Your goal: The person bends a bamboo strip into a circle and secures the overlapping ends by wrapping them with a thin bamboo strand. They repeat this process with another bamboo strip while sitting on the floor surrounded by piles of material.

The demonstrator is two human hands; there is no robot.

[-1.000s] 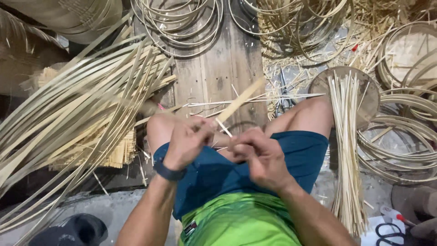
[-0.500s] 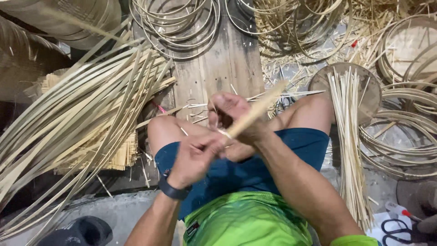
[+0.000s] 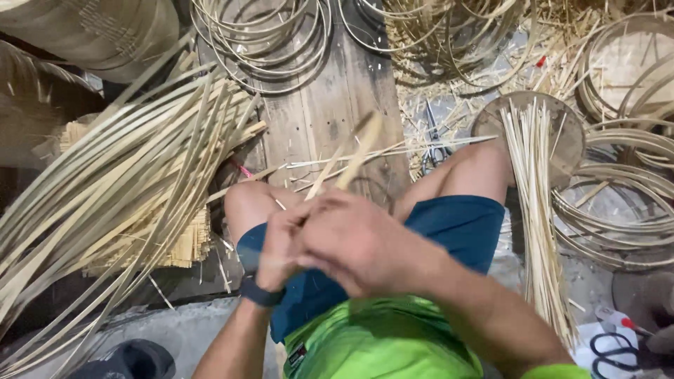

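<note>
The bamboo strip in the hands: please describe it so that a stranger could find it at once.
Start at the wooden board before the person's knees. Both hands meet above the blue shorts, and from them rises the bamboo strip. Unlike other strips, it is raised and blurred.

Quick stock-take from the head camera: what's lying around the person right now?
bamboo strip: one, tan, blurred, held in both hands above the knees
long bamboo strips: large pile, pale yellow, left
thin bamboo sticks: bundle, pale, right, lying over a round stool
bamboo hoops: several stacks, top and right
wooden board: one, grey-brown, centre
scissors: one, black handles, bottom right
left hand: closed on the strip, dark wristband
right hand: closed on the strip
</note>
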